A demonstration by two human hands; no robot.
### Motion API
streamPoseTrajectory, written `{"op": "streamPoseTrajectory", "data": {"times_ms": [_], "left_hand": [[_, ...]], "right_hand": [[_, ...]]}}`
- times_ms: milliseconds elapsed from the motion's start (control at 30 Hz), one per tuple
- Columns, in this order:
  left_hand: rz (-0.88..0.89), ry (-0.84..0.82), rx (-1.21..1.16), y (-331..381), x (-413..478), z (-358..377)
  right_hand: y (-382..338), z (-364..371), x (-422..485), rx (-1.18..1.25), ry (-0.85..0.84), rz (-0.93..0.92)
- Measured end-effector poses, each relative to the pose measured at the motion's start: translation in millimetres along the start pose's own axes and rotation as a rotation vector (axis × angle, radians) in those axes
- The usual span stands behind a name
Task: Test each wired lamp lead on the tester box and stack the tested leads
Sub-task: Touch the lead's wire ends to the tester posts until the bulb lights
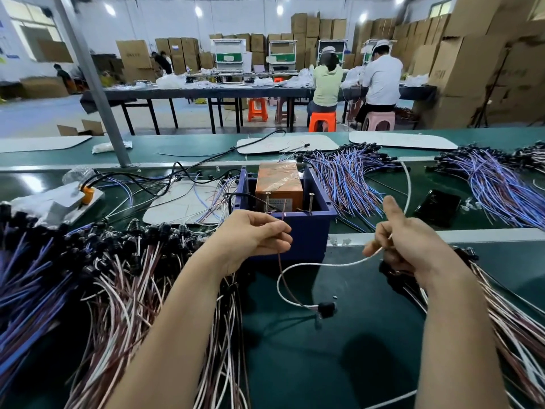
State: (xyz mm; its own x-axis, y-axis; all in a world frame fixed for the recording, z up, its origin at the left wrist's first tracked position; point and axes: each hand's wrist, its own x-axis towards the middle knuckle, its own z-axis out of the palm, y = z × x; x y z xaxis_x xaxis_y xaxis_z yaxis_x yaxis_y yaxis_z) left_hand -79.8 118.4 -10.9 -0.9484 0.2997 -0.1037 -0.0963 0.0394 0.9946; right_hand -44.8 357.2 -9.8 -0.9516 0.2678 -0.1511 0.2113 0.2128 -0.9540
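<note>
One lamp lead (324,264) sags in a loop between the two hands, its black socket (326,308) low over the bench (368,343). The left hand (253,237) pinches the brown wire end at the near rim of the tester box (306,234) — just short of the left screw (267,199). The right hand (413,243) pinches the white end, off to the right of the other screw (311,202) — the longer reach, I'd say.

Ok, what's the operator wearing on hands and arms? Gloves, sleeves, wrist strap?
Nothing visible. Bare left hand and bare right hand: no gloves, rings or markings. No sleeves, watch or wrist strap: left forearm and right forearm are uncovered to the frame edge.
</note>
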Motion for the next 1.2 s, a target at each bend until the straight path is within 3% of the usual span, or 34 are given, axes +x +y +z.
{"op": "streamPoseTrajectory", "data": {"times_ms": [100, 300, 433, 967, 1200], "left_hand": [[-0.067, 0.03, 0.007, -1, 0, 1], [-0.102, 0.074, 0.067, 0, -1, 1], [-0.109, 0.116, 0.085, 0, 1, -3], [-0.126, 0.185, 0.094, 1, 3, 1], [-0.128, 0.177, 0.087, 1, 3, 0]], "right_hand": [[1, 4, 3, 0.02, 0.054, -0.079], [1, 5, 7, 0.419, 0.235, -0.219], [-1, 1, 3, 0.528, 0.228, -0.231], [2, 32, 16, 0.308, 0.076, -0.156], [-1, 55, 17, 0.241, 0.095, -0.148]]}}
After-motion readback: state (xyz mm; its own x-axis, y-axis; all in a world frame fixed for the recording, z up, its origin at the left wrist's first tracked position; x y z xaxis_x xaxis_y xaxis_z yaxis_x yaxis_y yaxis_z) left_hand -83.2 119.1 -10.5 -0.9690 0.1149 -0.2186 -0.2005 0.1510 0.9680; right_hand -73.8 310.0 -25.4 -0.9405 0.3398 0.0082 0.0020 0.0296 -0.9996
